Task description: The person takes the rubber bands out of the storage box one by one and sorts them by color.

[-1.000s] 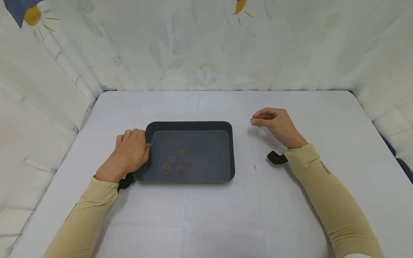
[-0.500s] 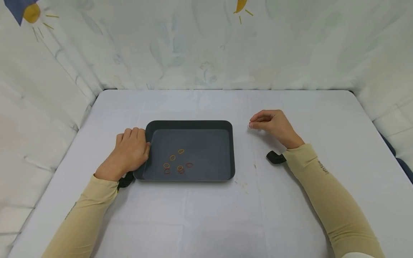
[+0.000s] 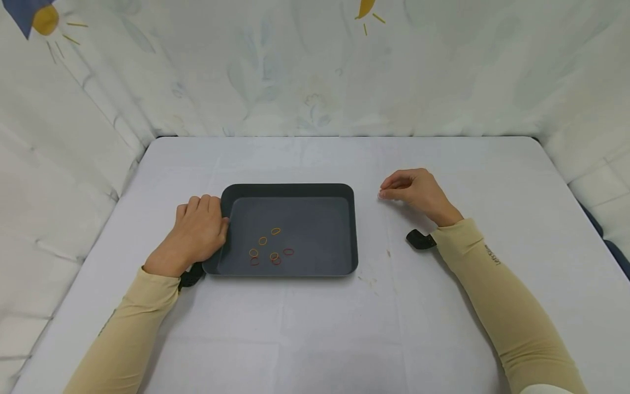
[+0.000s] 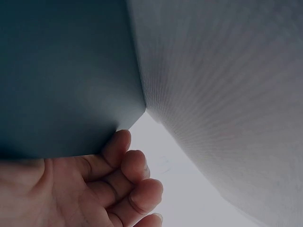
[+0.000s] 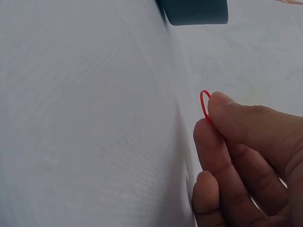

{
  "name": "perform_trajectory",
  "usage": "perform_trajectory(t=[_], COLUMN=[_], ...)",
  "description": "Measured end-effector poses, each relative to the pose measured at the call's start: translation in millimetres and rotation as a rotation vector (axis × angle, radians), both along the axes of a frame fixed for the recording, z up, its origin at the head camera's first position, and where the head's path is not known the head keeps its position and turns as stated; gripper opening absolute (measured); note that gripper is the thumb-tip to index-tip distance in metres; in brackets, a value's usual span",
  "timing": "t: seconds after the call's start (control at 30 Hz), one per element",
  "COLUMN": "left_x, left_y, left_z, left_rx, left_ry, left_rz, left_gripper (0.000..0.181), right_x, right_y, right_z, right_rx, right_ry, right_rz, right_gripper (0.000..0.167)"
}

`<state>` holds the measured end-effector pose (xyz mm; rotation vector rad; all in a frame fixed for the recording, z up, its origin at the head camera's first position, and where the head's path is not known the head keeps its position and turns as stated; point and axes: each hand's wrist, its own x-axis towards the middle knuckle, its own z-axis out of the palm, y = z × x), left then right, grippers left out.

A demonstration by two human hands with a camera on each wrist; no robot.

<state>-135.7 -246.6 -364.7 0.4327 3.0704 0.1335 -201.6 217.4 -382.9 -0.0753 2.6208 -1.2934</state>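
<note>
Head view is showing a white table [image 3: 315,328] bearing a dark tray [image 3: 315,224]. The left hand [image 3: 194,232] is gripping the tray's left edge; the right hand [image 3: 418,191] is hanging low beyond its right side, apart from it. Four yellow bands [image 3: 263,241] and three reddish ones [image 3: 288,251] are lying in the tray, some overlapping. Right thumb and forefinger are pinching a thin red band [image 5: 202,101] by its edge. Perhaps a loosening pinch is risking a drop; a tugging left hand would be jostling the loose bands.
</note>
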Motion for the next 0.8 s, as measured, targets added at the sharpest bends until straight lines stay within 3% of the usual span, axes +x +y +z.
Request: perform_trajectory(t=[0.3, 0.8], left_x=[0.6, -0.3], left_y=[-0.2, -0.7], left_z=[0.4, -1.9], left_rx=[-0.005, 0.001], left_ry=[0.008, 0.016], left_rz=[-0.010, -0.011], left_gripper=[0.020, 0.020], right_x=[0.2, 2.9], right_y=[-2.4, -4.2], right_z=[1.5, 6.0], right_rx=[0.116, 0.131], right_ry=[0.051, 0.074], right_rz=[0.030, 0.071], right_gripper=[0.013, 0.012])
